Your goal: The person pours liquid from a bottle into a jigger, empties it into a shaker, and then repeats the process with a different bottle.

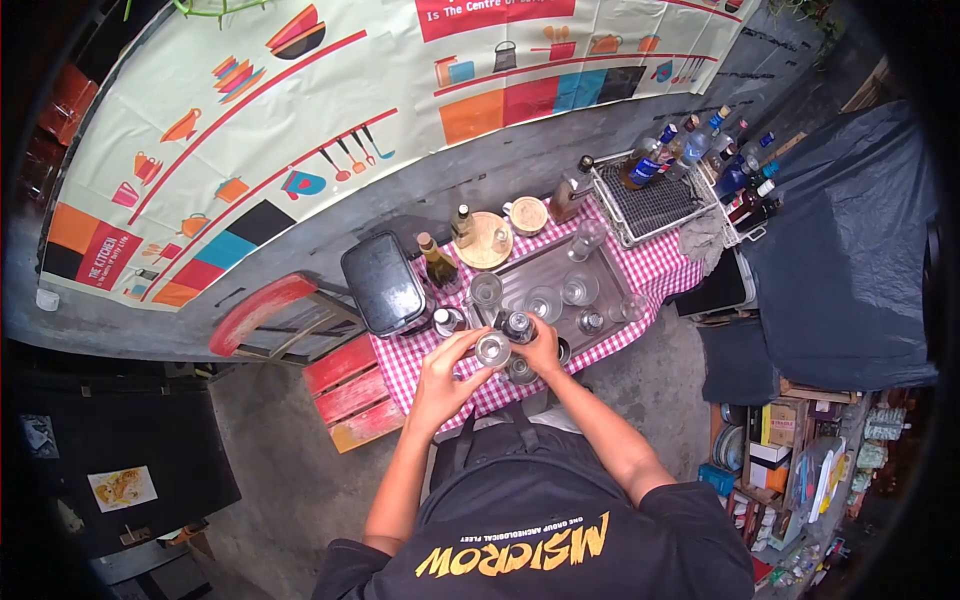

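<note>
My left hand (447, 366) grips a small clear glass (492, 349) at the near edge of a table covered in red-and-white checked cloth (655, 268). My right hand (541, 350) holds a dark bottle (517, 325) tilted right next to that glass. Both hands meet just in front of a metal tray (530, 270) that carries several empty glasses (544, 302). Whether liquid is flowing is too small to tell.
A green bottle (437, 260), a round wooden board (484, 243) with a small bottle, and a cup (527, 214) stand behind the tray. A wire rack (655, 203) and several bottles (700, 145) are at right. A black case (382, 282) and red chair (300, 330) lie left.
</note>
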